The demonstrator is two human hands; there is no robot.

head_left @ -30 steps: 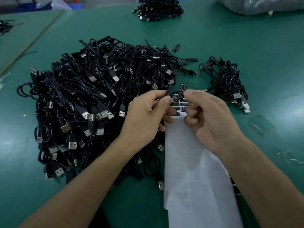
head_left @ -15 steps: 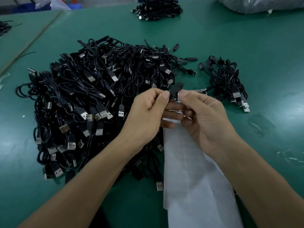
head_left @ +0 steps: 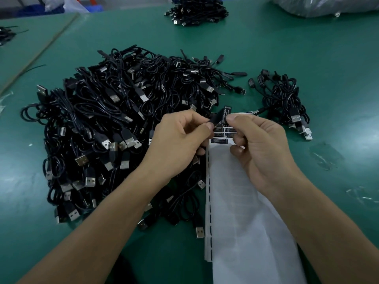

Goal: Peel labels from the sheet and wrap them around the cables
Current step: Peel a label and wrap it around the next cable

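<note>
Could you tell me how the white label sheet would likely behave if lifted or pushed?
The label sheet looks thin and creased, so probably floppy and light. It lies on the smooth green table, so a push may slide it.

your sheet [head_left: 235, 222]: white, mostly bare, flat | label [head_left: 225, 116]: black, tilted above its far end | cables [head_left: 106, 124]: black USB heap, left

The green worktop [head_left: 307, 48] carries a large heap of black USB cables [head_left: 106, 124] at left, a smaller cable bundle [head_left: 287, 99] at right, a far cable pile [head_left: 196, 11], and a white label sheet [head_left: 242, 222] near.
</note>
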